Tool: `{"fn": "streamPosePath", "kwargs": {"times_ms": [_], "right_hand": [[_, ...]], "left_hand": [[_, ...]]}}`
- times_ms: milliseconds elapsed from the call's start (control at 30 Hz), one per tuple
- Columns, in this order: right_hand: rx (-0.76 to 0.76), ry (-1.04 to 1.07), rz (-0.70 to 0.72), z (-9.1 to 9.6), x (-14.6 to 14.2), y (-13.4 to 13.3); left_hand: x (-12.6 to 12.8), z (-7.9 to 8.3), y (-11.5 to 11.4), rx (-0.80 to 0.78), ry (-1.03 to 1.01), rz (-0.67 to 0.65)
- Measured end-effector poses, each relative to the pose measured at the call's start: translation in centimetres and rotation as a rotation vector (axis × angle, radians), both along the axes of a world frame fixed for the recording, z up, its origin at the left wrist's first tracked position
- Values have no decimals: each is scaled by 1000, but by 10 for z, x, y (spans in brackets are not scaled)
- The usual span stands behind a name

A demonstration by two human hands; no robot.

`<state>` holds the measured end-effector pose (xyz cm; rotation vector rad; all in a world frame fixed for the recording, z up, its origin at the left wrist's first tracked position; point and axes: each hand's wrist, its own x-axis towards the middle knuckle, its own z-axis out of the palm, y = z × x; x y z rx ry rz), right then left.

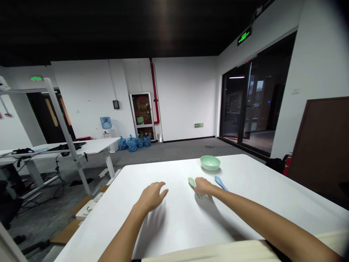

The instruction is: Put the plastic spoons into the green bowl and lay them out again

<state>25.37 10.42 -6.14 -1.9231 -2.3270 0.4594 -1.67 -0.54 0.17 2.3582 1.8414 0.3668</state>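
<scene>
The left hand (pixel 151 197) is held open above the white bench (pixel 272 182), its fingers loosely curved and nothing grasped. The right hand (pixel 204 187) is curled down over a pale green plastic spoon (pixel 192 183), whose bowl shows beyond the fingers; whether the spoon is gripped or only touched cannot be told. The work in hand appears to centre on this spoon. Just right of that hand, a blue plastic spoon (pixel 220 183) lies untouched. Farther on, a pale green bowl (pixel 210 162) stands upright, well apart from both hands. Blue water jugs (pixel 132 143) are grouped on the floor by the far wall.
</scene>
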Motion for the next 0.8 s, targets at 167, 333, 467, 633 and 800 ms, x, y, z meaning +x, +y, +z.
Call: {"fn": "streamPosePath", "kwargs": {"times_ms": [167,333,467,633,800], "right_hand": [[46,-45,-30,20,45,-2],[138,-133,-160,20,115,-2],[130,-170,-301,11,168,6],[92,-150,-462,-4,209,16],[42,-133,-505,-18,226,18]], "left_hand": [[-2,-5,3,8,-2,-7],[-2,-5,3,8,-5,-7],[-1,-6,4,7,13,8],[0,-6,5,-7,23,16],[1,-5,4,-8,19,12]]}}
